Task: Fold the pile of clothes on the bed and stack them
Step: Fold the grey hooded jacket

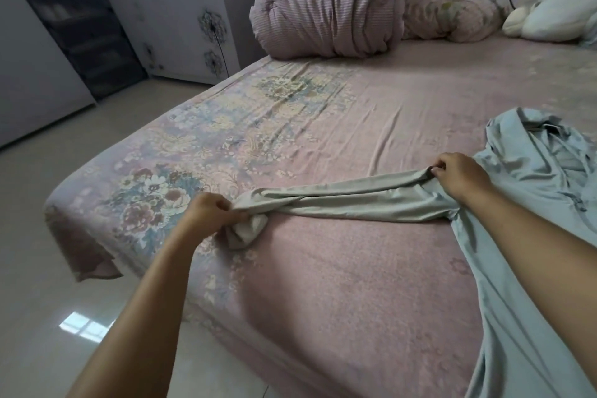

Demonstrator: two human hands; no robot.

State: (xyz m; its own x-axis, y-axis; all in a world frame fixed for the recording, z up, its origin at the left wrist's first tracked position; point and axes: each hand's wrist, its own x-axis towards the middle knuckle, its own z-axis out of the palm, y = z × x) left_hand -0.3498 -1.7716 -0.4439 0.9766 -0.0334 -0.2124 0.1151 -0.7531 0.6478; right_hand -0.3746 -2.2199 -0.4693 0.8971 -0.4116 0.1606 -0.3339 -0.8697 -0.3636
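A pale green garment (529, 191) lies on the right side of a bed (355, 268) covered in a pink floral sheet; one long sleeve (339, 200) is stretched leftward across the mattress. The left hand (206, 213) has a closed grip on the sleeve's cuff end; the right hand (458, 178) pinches the sleeve near the shoulder, apparently at a seam. A rolled purple duvet (326, 6), a crumpled floral cloth (452, 16) and a white plush toy (552, 10) sit at the far end.
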